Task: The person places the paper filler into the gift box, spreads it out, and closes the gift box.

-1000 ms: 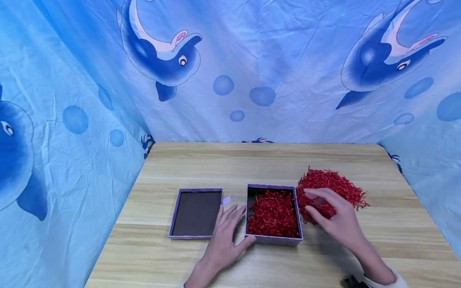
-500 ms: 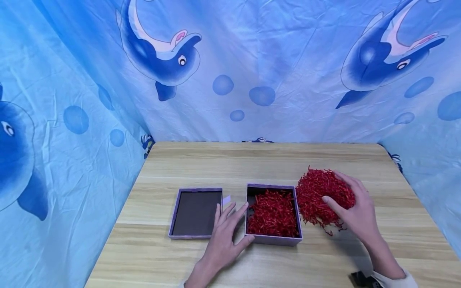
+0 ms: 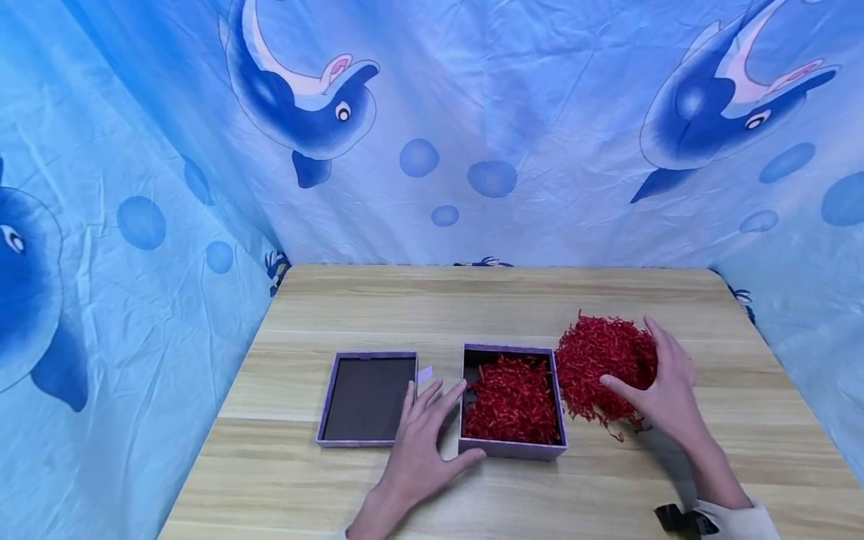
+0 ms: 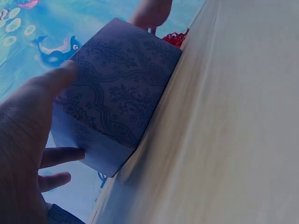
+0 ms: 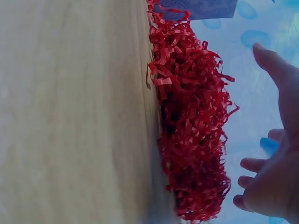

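A patterned purple box (image 3: 513,450) stands on the table, part filled with red shredded paper (image 3: 513,401). My left hand (image 3: 421,457) is at its near left corner, fingers spread along the left wall and thumb by the front wall. In the left wrist view the fingertips (image 4: 74,154) are close to the box wall; whether they press it I cannot tell. Right of the box lies a loose pile of red shredded paper (image 3: 601,367). My right hand (image 3: 664,390) hovers at the pile's right side with thumb and fingers spread, holding nothing.
The box's shallow lid (image 3: 367,397) lies inside up on the left, with a small pale purple tab (image 3: 424,373) at its right edge. A blue dolphin-print curtain (image 3: 459,112) stands behind and beside the wooden table (image 3: 405,307).
My right hand has moved right from beside the box to the pile's right side. The pile's right edge has drawn in, with strands shifted towards me. My left hand has barely moved.
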A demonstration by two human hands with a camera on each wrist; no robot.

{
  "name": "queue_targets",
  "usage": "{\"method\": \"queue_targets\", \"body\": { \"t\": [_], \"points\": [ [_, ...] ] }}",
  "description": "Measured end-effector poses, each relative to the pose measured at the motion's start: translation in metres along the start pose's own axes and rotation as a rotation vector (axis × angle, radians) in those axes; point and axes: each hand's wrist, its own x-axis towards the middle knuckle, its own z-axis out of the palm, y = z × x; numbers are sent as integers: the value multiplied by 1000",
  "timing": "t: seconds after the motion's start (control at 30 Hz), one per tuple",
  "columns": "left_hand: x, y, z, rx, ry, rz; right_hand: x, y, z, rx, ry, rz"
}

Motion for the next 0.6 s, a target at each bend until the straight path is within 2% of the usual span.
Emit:
{"method": "queue_targets", "body": {
  "t": [0.23,0.47,0.6],
  "points": [
    [0,1,0,45,32,7,1,15,8,-43,-120,-6],
    [0,1,4,90,59,37,-2,18,19,-84,-149,-51],
    [-1,1,4,73,53,26,-5,18,24,-103,-164,-58]
  ]
}}
